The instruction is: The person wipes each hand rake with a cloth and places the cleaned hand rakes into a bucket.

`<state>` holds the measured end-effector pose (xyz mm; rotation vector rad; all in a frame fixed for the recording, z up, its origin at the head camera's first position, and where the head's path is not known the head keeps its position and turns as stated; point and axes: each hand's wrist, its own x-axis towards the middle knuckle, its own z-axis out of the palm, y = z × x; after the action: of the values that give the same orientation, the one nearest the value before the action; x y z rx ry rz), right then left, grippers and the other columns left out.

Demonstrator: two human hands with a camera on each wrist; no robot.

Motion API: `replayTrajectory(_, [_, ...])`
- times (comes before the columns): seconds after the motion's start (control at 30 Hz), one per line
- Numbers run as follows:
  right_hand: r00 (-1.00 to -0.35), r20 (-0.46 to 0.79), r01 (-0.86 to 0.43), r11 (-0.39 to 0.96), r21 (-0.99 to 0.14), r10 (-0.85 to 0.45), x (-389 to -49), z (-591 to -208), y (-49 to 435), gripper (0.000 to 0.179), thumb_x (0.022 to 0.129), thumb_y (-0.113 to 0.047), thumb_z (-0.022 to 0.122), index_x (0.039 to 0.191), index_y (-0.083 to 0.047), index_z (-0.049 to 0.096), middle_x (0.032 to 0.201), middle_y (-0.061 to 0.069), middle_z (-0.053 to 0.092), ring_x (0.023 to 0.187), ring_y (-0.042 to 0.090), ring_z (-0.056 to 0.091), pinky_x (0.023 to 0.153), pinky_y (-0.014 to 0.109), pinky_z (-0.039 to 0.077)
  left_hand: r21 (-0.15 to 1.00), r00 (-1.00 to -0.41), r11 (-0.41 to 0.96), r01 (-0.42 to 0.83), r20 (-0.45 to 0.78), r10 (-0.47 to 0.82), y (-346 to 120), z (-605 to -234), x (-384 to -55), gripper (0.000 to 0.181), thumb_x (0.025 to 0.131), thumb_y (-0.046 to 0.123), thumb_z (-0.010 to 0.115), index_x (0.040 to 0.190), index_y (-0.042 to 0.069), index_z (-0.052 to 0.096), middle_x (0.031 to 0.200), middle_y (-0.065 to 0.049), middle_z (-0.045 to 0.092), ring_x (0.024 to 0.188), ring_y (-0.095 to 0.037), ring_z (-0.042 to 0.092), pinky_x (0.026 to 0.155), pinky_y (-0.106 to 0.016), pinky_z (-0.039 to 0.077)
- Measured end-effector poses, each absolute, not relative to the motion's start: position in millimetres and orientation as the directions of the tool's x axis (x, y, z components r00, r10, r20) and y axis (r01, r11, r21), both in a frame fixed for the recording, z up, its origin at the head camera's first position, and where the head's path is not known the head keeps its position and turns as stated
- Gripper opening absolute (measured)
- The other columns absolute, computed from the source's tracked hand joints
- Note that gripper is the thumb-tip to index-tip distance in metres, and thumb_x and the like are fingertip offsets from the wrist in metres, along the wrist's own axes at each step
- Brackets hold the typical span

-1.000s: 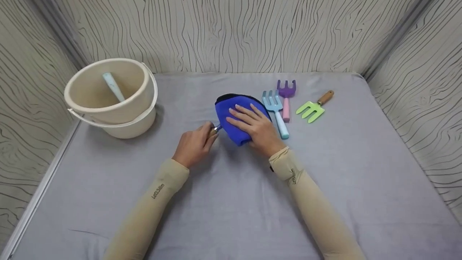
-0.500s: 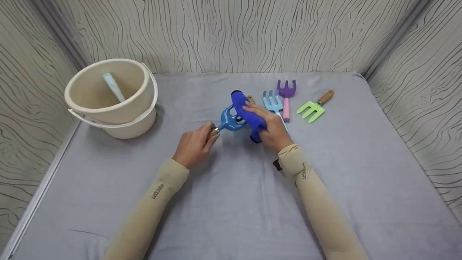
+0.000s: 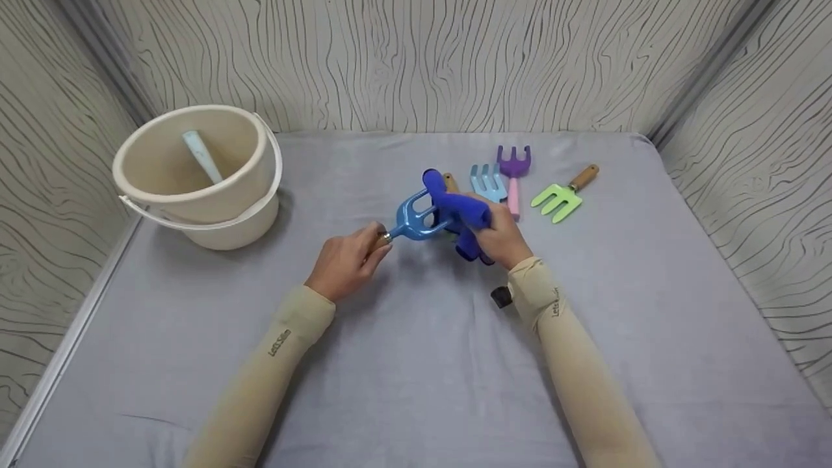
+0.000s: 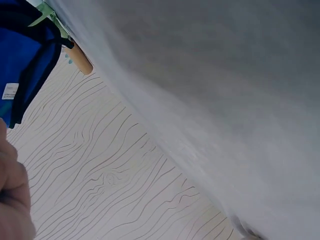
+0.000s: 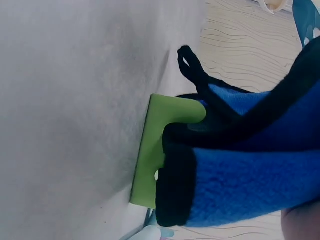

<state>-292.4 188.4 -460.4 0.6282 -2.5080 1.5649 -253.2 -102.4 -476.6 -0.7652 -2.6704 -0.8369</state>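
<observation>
In the head view my left hand (image 3: 344, 261) grips the wooden handle of a blue garden fork (image 3: 411, 222), its tines pointing right. My right hand (image 3: 506, 238) holds a bunched blue cloth (image 3: 460, 207) with black edging around the tine ends. The right wrist view shows the cloth's fuzzy face (image 5: 245, 185) and black hanging loop. Partly hidden behind the cloth is a green tool (image 5: 150, 150) lying on the table; its wooden handle (image 3: 450, 182) sticks out past the cloth. The light blue fork (image 3: 489, 182) lies right behind my right hand, its handle mostly hidden.
A cream bucket (image 3: 195, 201) with a white bail handle stands at the left, a pale blue handle (image 3: 203, 157) leaning inside. Beyond the right hand lie a purple fork with pink handle (image 3: 514, 168) and a green fork (image 3: 558, 201). Patterned walls (image 3: 416, 65) border the grey-covered table (image 3: 416, 390).
The cloth, earlier spread over the fork's head under my right hand, has slid right towards the tine tips and bunched up, uncovering the head. My left hand has stayed nearly still.
</observation>
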Motion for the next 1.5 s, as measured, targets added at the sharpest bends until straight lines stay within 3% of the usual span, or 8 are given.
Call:
replayTrajectory(0.23, [-0.939, 0.197, -0.312, 0.459, -0.832, -0.281, -298.9, -458.1, 193.6, 0.037, 0.102, -0.006, 0.056, 0.139, -0.003, 0.063, 0.137, 0.018, 0.066, 0.129, 0.036, 0.06, 0.116, 0.055, 0.041, 0.506, -0.835, 0.665, 0.549, 0.375, 0.403, -107.9, -474.6, -255.1, 0.016, 0.104, 0.026, 0.065, 0.109, 0.012, 0.06, 0.074, 0.003, 0.053, 0.061, -0.012, 0.049, 0.058, -0.027, 0.042])
replayTrajectory(0.47, [-0.941, 0.05, -0.26, 0.621, -0.74, -0.334, -299.0, -457.3, 198.3, 0.057, 0.089, 0.009, 0.05, 0.141, -0.009, 0.062, 0.138, 0.014, 0.065, 0.132, 0.035, 0.057, 0.116, 0.059, 0.039, 0.606, -0.844, 0.588, 0.536, 0.393, 0.364, -110.8, -472.8, -254.2, 0.019, 0.105, 0.029, 0.063, 0.113, 0.012, 0.062, 0.073, 0.003, 0.053, 0.064, -0.012, 0.051, 0.061, -0.029, 0.046])
replayTrajectory(0.63, [-0.969, 0.128, -0.232, 0.612, -0.756, -0.209, -300.7, -455.9, 205.2, 0.034, 0.101, -0.006, 0.056, 0.132, 0.004, 0.063, 0.13, 0.025, 0.067, 0.124, 0.04, 0.061, 0.114, 0.055, 0.043, 0.529, -0.828, 0.639, 0.559, 0.403, 0.39, -110.5, -476.8, -257.1, 0.014, 0.102, 0.024, 0.068, 0.107, 0.013, 0.061, 0.072, 0.004, 0.052, 0.062, -0.01, 0.048, 0.058, -0.027, 0.042])
replayTrajectory(0.83, [-0.955, 0.298, -0.263, 0.476, -0.839, -0.002, -299.3, -448.9, 207.9, 0.043, 0.102, -0.008, 0.058, 0.142, 0.006, 0.056, 0.145, 0.026, 0.058, 0.139, 0.038, 0.053, 0.122, 0.048, 0.035, 0.359, -0.789, 0.715, 0.6, 0.412, 0.456, -109.1, -480.7, -255.7, 0.015, 0.1, 0.026, 0.071, 0.103, 0.016, 0.061, 0.077, 0.004, 0.065, 0.059, -0.008, 0.053, 0.056, -0.025, 0.044])
replayTrajectory(1.07, [-0.807, 0.496, -0.585, 0.548, -0.597, -0.321, -280.8, -444.1, 170.2, 0.073, 0.084, 0.016, 0.065, 0.142, -0.027, 0.064, 0.153, 0.001, 0.056, 0.147, 0.029, 0.047, 0.124, 0.059, 0.027, 0.267, -0.745, 0.722, 0.639, 0.45, 0.493, -104.8, -481.8, -254.7, 0.013, 0.099, 0.025, 0.071, 0.099, 0.018, 0.06, 0.077, 0.006, 0.063, 0.055, -0.009, 0.05, 0.052, -0.026, 0.04])
replayTrajectory(1.2, [-0.66, 0.493, -0.739, 0.607, -0.291, -0.568, -269.0, -452.7, 140.0, 0.067, 0.083, 0.005, 0.079, 0.14, -0.026, 0.066, 0.156, 0.002, 0.054, 0.151, 0.03, 0.042, 0.125, 0.058, 0.025, 0.216, -0.717, 0.724, 0.655, 0.479, 0.506, -105.5, -483.0, -255.2, 0.012, 0.099, 0.023, 0.072, 0.105, 0.016, 0.065, 0.081, 0.002, 0.068, 0.056, -0.013, 0.058, 0.053, -0.031, 0.046])
replayTrajectory(1.3, [-0.589, 0.49, -0.776, 0.618, -0.123, -0.642, -264.2, -458.9, 128.0, 0.064, 0.081, -0.008, 0.087, 0.14, -0.024, 0.067, 0.156, 0.004, 0.054, 0.151, 0.031, 0.041, 0.125, 0.062, 0.022, 0.171, -0.705, 0.736, 0.655, 0.487, 0.515, -107.2, -484.3, -255.2, 0.016, 0.1, 0.025, 0.07, 0.112, 0.015, 0.067, 0.084, 0.0, 0.071, 0.059, -0.015, 0.062, 0.055, -0.033, 0.051])
replayTrajectory(1.5, [-0.62, 0.507, -0.749, 0.644, -0.155, -0.599, -266.3, -460.3, 129.4, 0.065, 0.08, -0.003, 0.087, 0.138, -0.026, 0.069, 0.156, 0.004, 0.054, 0.15, 0.032, 0.042, 0.123, 0.065, 0.024, 0.13, -0.676, 0.732, 0.669, 0.517, 0.525, -107.8, -483.9, -254.7, 0.012, 0.1, 0.024, 0.07, 0.101, 0.015, 0.063, 0.074, -0.001, 0.063, 0.052, -0.014, 0.056, 0.049, -0.03, 0.043])
